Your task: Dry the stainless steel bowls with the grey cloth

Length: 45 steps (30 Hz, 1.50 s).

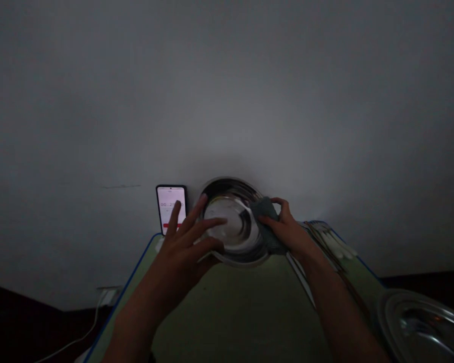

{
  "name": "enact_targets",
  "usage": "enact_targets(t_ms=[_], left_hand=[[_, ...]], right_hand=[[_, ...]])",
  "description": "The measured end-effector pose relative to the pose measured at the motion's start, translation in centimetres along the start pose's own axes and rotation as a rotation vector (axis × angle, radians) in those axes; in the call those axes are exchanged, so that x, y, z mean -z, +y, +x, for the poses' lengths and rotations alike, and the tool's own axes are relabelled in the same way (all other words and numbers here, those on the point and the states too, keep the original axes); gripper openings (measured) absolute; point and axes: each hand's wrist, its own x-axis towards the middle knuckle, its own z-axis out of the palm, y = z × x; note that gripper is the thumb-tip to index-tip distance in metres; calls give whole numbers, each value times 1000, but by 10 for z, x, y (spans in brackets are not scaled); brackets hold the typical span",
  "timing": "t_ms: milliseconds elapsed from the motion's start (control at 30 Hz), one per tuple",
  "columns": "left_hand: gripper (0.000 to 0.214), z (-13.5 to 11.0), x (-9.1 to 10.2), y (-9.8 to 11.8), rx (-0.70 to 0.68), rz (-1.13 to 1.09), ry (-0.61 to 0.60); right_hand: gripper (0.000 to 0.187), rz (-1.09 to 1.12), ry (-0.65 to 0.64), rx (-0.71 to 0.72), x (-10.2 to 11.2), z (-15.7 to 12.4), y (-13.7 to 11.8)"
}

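A shiny round stainless-steel bowl (234, 234) sits at the far end of a pale green table with blue edging (242, 312), close to a plain grey wall (242, 91), its hollow side facing the person. The right hand (289, 227) is closed around a folded grey-green cloth (267, 219), pinched between thumb and fingers, and the cloth lies over the right part of the bowl's rim. The left hand (185, 247) is spread wide, its fingers fanned across the left side of the bowl; whether any of them press on the metal cannot be told. Behind those fingertips, just left of the bowl, a black-edged smartphone with a lit pale screen (170, 196) stands upright against the wall, its digits partly covered by a finger. Below the cloth, a narrow whitish strip (300, 280) runs down beside the right forearm. Past that forearm, thin brown sticks (327, 247) and several white-ended slender utensils (340, 244) lie along the table's right edge. A wide, glossy steel basin (423, 322) fills the lower right corner, and a thin white cable (93, 325) trails down at lower left.
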Motion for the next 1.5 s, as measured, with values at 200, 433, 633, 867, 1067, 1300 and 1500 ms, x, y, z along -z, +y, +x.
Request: enact_targets(t_ms=[200, 433, 633, 867, 1067, 1300, 1500], left_hand=[[7, 3, 4, -5, 154, -225, 183], [16, 0, 5, -5, 556, -347, 236], [33, 4, 10, -1, 871, -383, 191], [35, 7, -3, 13, 599, -339, -42], [32, 5, -6, 10, 463, -417, -264], [48, -14, -2, -17, 810, -786, -61], [44, -2, 0, 1, 763, -626, -202]], right_hand=[[54, -34, -124, 156, -9, -14, -13], [58, -114, -349, 349, 2, -19, -19], [52, -333, -715, 378, 18, -21, -24], [41, -426, -676, 367, -6, -33, -27], [33, -497, -743, 446, -13, -36, -30], [47, 144, -325, 248, 12, -21, -9], [41, -109, -562, 262, 4, -28, -21]])
